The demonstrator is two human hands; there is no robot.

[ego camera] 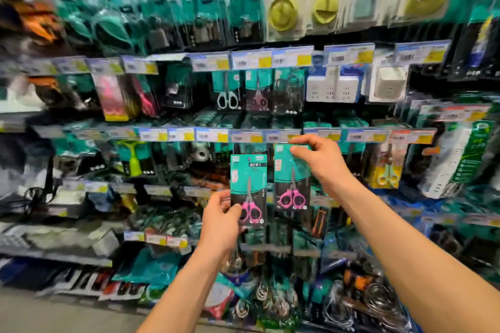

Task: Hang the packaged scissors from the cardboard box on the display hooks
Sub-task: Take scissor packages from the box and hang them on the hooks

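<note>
being pinched at its twelve o'clock edge by the right hand (319, 159), likely for hooking, one scissors pack (290, 181) is flanked at nine o'clock by a second pack (249, 181), gripped low by the left hand (221, 220).

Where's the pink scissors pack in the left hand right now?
Head view, centre: the pink scissors pack is gripped low by the left hand, just left of a second pack that the right hand pinches at its top.
</note>
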